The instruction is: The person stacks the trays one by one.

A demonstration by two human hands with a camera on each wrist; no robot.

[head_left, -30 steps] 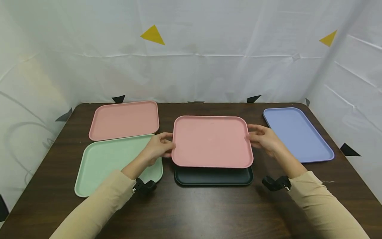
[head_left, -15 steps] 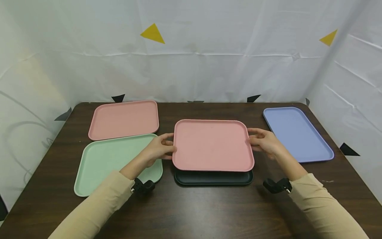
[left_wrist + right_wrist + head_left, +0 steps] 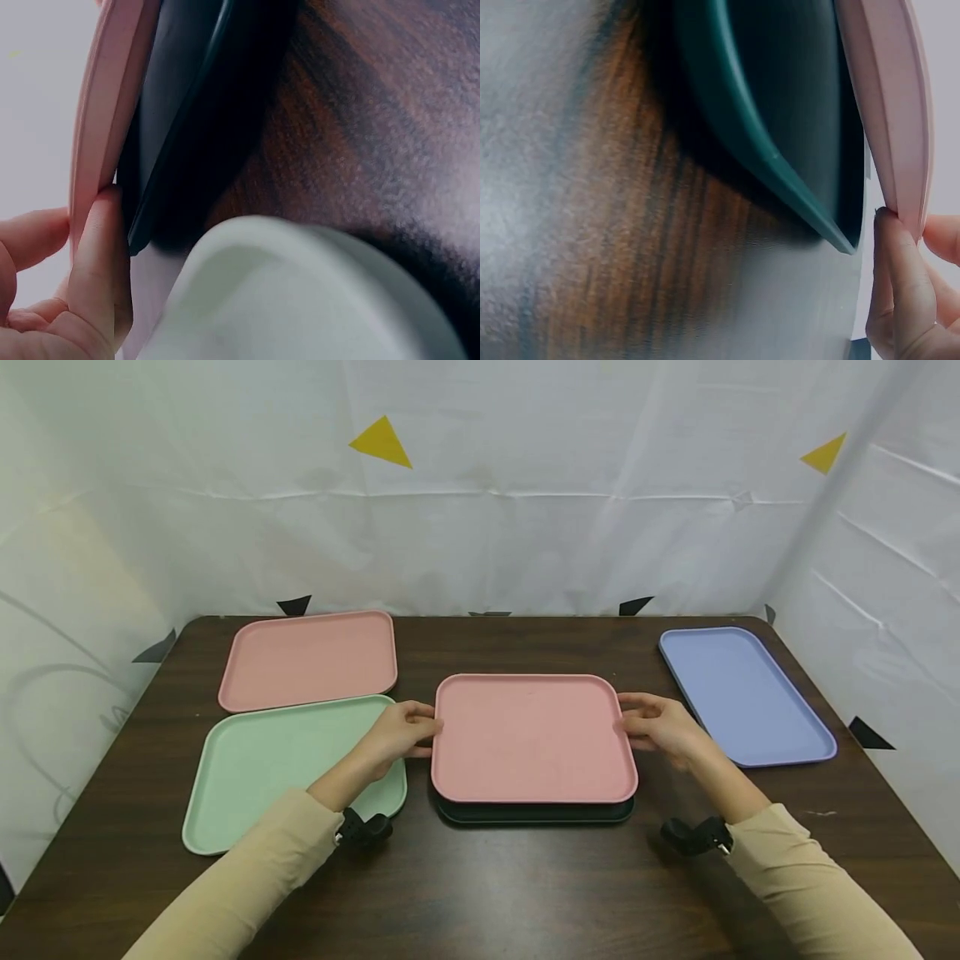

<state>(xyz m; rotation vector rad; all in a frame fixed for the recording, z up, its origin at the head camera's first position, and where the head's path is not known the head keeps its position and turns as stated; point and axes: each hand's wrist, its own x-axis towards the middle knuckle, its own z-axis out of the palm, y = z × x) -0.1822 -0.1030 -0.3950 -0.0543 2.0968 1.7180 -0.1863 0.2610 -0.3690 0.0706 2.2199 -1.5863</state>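
In the head view a pink tray point(image 3: 534, 739) is held level between both hands, over a dark green tray point(image 3: 534, 814) on the table. My left hand point(image 3: 397, 739) pinches its left rim, thumb above and fingers below. On the opposite short side, my right hand point(image 3: 662, 727) grips the rim the same way. Both wrist views show a gap between the pink tray point(image 3: 109, 112) and the dark tray point(image 3: 780, 127) beneath it. Most of the dark tray is hidden in the head view; its front edge shows.
A light green tray point(image 3: 285, 768) lies on the left, partly under my left forearm. Behind it is another pink tray point(image 3: 311, 660). A blue tray point(image 3: 750, 697) lies at the right. White sheeting point(image 3: 510, 552) surrounds the back and sides of the brown table point(image 3: 487, 893).
Both hands have lowered the pink tray and brought it slightly nearer, so it covers more of the dark green tray. The other trays have stayed in place.
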